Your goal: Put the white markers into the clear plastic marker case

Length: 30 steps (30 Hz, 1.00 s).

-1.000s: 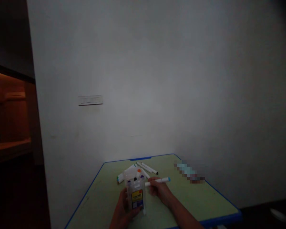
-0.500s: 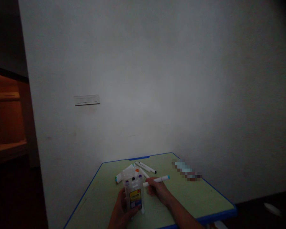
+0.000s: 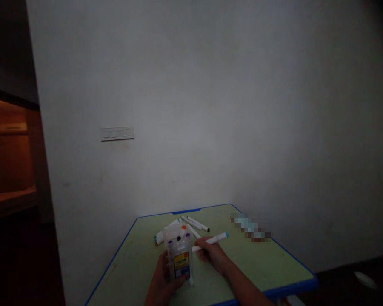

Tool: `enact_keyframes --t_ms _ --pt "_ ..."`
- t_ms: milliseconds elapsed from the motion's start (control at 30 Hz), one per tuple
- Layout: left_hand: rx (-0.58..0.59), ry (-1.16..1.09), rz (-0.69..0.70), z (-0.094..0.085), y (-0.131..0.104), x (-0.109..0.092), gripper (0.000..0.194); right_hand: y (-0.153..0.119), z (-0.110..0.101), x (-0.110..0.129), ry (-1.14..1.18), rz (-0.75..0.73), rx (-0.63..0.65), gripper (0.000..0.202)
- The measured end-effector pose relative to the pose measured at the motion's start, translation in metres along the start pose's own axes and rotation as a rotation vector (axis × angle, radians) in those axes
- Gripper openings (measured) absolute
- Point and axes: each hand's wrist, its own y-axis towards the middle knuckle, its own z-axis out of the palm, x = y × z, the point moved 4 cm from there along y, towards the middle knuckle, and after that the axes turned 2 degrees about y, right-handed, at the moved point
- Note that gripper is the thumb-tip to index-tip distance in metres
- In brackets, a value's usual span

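Observation:
A clear plastic case [image 3: 179, 259] with a yellow and blue label stands upright in my left hand [image 3: 163, 278], whose fingers wrap round its lower part. Several markers with orange, purple and black ends poke up inside it. Just right of the case, my right hand [image 3: 209, 253] pinches a white marker [image 3: 217, 239] with a light blue end pointing right and slightly up. Behind the case, more white markers [image 3: 198, 223] lie on the table, one showing a black end. Others [image 3: 166, 233], with green and brown ends, lie to the left.
The light green table [image 3: 255, 263] has a blue edge and stands against a grey wall [image 3: 210, 106]. A pixelated item [image 3: 250, 228] lies near its right edge. A switch panel [image 3: 117, 133] is on the wall. An orange-lit room shows at far left.
The marker in my right hand has tilted slightly, its light blue end a little higher and further right. My left hand and the case have hardly moved.

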Motion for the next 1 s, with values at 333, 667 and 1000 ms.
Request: enact_keyframes --t_ms 333,667,1000 --pt "-0.006 0.032 -0.014 0.0 -0.002 -0.005 0.071 0.001 -0.002 -0.002 0.0 0.004 -0.034 0.023" --pt "0.001 0.013 -0.001 0.002 -0.002 -0.009 0.068 -0.001 0.0 0.002 -0.005 -0.018 -0.004 0.02" --pt "-0.036 0.001 -0.005 0.002 -0.003 -0.007 0.068 0.001 -0.001 -0.002 -0.007 -0.016 -0.019 0.02"
